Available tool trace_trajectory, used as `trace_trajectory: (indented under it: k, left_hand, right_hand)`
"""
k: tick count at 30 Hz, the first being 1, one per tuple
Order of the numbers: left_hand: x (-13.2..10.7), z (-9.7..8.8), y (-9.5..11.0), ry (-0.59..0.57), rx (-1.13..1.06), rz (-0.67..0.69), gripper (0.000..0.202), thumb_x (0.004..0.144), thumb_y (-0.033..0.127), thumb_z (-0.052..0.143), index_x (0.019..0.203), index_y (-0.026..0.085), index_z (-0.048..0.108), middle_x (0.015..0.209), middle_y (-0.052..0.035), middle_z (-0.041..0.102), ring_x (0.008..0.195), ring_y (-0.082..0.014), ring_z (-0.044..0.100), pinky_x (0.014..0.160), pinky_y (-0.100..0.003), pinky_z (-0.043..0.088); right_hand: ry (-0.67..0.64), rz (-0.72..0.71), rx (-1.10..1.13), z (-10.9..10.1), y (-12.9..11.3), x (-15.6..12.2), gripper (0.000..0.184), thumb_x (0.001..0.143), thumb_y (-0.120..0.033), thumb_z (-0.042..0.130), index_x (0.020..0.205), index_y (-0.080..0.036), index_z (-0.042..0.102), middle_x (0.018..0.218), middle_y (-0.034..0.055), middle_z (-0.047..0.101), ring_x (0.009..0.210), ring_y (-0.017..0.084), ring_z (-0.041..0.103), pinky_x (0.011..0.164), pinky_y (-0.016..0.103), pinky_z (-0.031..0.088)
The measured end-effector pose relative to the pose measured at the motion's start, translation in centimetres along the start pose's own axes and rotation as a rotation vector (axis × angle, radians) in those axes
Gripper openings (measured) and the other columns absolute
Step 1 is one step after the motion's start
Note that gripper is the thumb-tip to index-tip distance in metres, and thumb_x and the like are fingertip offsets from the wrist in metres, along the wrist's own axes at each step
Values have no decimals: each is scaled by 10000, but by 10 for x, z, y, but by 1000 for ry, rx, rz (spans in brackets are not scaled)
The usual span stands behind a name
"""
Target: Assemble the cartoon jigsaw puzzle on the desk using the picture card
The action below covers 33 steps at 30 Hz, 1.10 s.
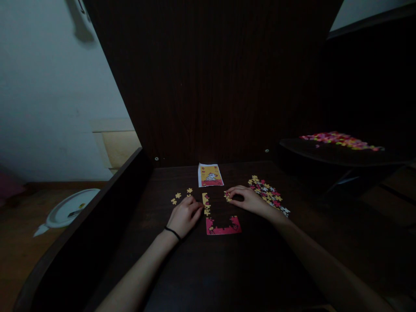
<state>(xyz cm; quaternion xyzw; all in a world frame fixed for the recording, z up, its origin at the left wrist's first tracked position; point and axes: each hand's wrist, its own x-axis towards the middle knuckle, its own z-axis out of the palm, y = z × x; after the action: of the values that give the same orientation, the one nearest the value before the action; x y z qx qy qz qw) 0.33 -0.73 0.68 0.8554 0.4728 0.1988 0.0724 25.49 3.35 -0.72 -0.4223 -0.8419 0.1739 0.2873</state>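
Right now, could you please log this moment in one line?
left hand: at yellow strip; right hand: touching puzzle section; picture card: beyond hands; loose pieces: both sides

On the bench, the picture sheet lies behind the partly laid puzzle border; a few loose jigsaw pieces lie left of it, and a piece heap (just beyond the right hand) to its right.
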Motion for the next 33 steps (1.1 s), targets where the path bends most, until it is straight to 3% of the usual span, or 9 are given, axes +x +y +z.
trace_trajectory:
  k: [14,24,33]
  left_hand:
    - [0,-1,-1,-15,21,-3,242,848,235,372,892,194,606,811,-33,526,778,-144,513,673,-228,418]
    - [1,-4,-3,-8,28,-22,250,852,238,360,909,189,598,834,-37,529,800,-148,510,689,-236,417]
    - [0,-4,-6,6,39,-32,237,847,239,368,901,196,595,839,-36,527,788,-147,513,666,-232,416]
  right_hand:
    - [16,5,-2,-1,-2,0,123,741,-140,515,775,-201,616,939,39,637,920,174,572,835,368,448]
    - [33,61,30,-2,5,1,109,759,-198,523,784,-190,628,991,48,630,917,169,582,842,349,450]
    - [24,6,-42,-2,2,-1,120,763,-215,530,823,-210,634,942,36,642,914,178,575,835,369,450]
